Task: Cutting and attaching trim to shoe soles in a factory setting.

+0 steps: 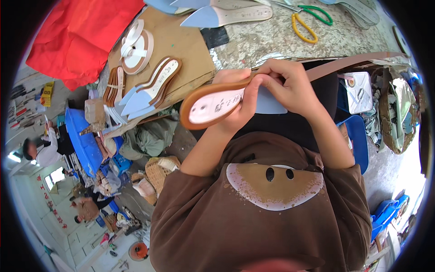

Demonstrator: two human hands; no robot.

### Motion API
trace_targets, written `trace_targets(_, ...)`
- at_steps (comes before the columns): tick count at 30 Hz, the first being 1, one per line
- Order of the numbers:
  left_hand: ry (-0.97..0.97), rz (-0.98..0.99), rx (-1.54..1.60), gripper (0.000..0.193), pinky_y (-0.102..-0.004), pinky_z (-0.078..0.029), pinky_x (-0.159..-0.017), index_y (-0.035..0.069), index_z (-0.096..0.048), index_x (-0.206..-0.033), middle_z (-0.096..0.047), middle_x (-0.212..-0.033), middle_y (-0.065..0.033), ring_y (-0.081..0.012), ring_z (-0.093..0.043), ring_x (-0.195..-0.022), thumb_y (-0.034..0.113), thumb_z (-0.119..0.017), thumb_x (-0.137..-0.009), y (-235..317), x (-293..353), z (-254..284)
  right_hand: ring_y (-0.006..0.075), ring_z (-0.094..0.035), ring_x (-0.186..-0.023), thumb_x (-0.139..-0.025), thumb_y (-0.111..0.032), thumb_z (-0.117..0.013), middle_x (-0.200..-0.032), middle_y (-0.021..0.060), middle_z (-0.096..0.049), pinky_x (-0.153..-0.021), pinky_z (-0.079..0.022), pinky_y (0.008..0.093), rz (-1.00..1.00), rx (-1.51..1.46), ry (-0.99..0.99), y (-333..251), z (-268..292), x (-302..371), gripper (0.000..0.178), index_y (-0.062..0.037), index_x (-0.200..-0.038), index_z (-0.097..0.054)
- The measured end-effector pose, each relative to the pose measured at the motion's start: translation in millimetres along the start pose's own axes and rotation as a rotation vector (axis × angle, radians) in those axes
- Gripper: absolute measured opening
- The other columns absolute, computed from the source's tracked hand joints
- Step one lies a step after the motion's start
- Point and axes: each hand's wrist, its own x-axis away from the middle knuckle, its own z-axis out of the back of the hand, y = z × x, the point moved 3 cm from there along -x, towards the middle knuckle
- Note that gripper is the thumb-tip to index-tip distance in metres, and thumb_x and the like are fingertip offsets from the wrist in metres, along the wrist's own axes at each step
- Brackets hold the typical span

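Note:
My left hand grips a shoe insole above my lap. Its pale heel end, with dark markings, points left and has a brown band around the rim. The light blue toe part shows below my fingers. With thumb and forefinger pressed together, my right hand pinches the insole's edge. A long brownish strip runs from beside that hand to the right along the bench edge. Where the strip meets the insole is hidden by my fingers.
On the bench lie a roll of white tape, stacked insoles, more blue-toed insoles, scissors with green and yellow handles and red cloth. Blue tubs stand at left. Other people are farther off.

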Motion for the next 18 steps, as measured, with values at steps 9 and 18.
trace_targets(9, -0.49, 0.586, 0.859, 0.044, -0.0321, -0.043, -0.082, 0.004, -0.053, -0.096, -0.055, -0.101, -0.0104, -0.0166, -0.052, -0.093, 0.048, -0.05, -0.098, -44, 15, -4, 0.0295, -0.06, -0.082, -0.095, -0.033, -0.059, -0.088, 0.0134, -0.063, -0.076, -0.048, 0.038, 0.048, 0.043, -0.083, 45, 13, 9, 0.034, -0.0003, -0.09, -0.066)
trace_targets(18, -0.973, 1.352, 0.928, 0.068, -0.0313, -0.048, -0.069, 0.001, -0.057, -0.093, -0.061, -0.085, -0.0132, -0.0208, -0.061, -0.079, 0.067, -0.063, -0.081, -80, 125, 142, 0.0342, -0.061, -0.107, -0.091, -0.045, -0.06, -0.109, 0.0172, -0.064, -0.088, -0.05, 0.0439, 0.115, 1.187, 0.345, 109, 127, -64, 0.051, -0.0066, -0.125, -0.055)
